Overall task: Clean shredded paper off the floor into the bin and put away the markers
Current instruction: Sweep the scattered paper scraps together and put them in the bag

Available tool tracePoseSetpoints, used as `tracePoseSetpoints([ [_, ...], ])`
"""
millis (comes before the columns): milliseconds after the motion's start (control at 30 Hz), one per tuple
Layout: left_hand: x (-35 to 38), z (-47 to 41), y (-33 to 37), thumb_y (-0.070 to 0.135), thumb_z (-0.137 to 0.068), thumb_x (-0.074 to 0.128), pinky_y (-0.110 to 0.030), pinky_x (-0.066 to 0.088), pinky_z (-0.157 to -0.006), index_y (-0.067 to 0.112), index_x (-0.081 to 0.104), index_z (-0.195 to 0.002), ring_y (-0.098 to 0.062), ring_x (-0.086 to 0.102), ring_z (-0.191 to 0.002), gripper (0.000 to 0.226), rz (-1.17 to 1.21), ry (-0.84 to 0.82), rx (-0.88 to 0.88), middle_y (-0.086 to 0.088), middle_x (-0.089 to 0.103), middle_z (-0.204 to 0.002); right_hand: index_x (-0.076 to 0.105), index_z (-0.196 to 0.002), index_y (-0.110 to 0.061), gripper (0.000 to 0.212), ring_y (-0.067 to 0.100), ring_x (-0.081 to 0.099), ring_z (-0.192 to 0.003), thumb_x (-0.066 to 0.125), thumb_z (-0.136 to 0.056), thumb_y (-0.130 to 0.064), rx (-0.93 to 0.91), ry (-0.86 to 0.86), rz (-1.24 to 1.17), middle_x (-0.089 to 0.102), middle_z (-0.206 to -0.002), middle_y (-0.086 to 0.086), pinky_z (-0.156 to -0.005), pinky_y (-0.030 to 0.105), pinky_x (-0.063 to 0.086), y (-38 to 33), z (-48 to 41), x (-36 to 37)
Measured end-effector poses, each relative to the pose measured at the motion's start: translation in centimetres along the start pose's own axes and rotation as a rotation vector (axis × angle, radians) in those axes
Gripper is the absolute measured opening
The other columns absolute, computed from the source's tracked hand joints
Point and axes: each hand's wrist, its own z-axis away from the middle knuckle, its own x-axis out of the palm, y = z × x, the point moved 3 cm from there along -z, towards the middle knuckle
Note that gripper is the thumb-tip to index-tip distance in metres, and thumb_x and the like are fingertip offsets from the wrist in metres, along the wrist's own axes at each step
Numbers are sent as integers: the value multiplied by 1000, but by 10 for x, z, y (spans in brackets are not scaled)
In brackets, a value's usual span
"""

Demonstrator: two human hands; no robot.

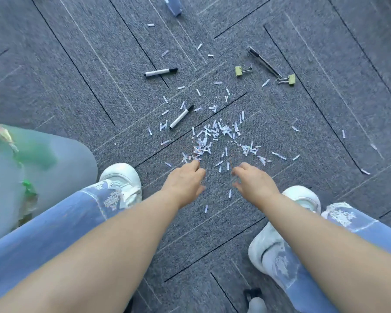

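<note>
Translucent bin (pixel 72 154), green bits (pixel 35 154) inside, shredded paper (pixel 212 133) on carpet (pixel 325 114)

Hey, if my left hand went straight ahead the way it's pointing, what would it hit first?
The shredded paper: your left hand points at the pile's near edge, fingertips almost on the first scraps. The nearer marker lies farther on and slightly left, probably off that line.

We see white shredded paper (pixel 215 136) scattered on carpet (pixel 325 132), near marker (pixel 181 117) among scraps (white barrel, black cap), far marker (pixel 160 72) lying beyond.
</note>
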Motion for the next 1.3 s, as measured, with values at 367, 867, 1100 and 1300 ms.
tracePoseSetpoints([
  [367,85,-5,10,38,-88,57,-36,48,-75,17,52,-109,-20,50,-102,30,35,-151,61,0,49,-110,56,-100,-12,19,26,53,-96,60,-86,-25,-98,-61,2,53,-102,5,-72,37,46,15,-9,60],
  [867,123,15,10,22,-92,51,-30,43,-72,15,62,-97,-22,55,-91,14,216,199,-13,-1,57,-99,66,-92,-12,11,29,56,-83,58,-87,-16,-238,94,3,55,-96,7,-65,35,47,17,-9,65],
  [1100,114,15,-1,40,-87,56,-28,44,-76,15,55,-103,-17,54,-87,30,310,282,-172,3,56,-97,62,-91,-14,10,25,57,-90,53,-89,-14,-208,106,20,61,-96,2,-73,35,49,21,-23,59],
  [1300,120,18,7,39,-85,61,-32,47,-76,15,59,-104,-20,56,-87,31,235,260,-82,0,57,-98,60,-94,-12,12,25,54,-90,48,-91,-14,-259,100,79,56,-97,3,-64,32,45,20,-24,60],
])
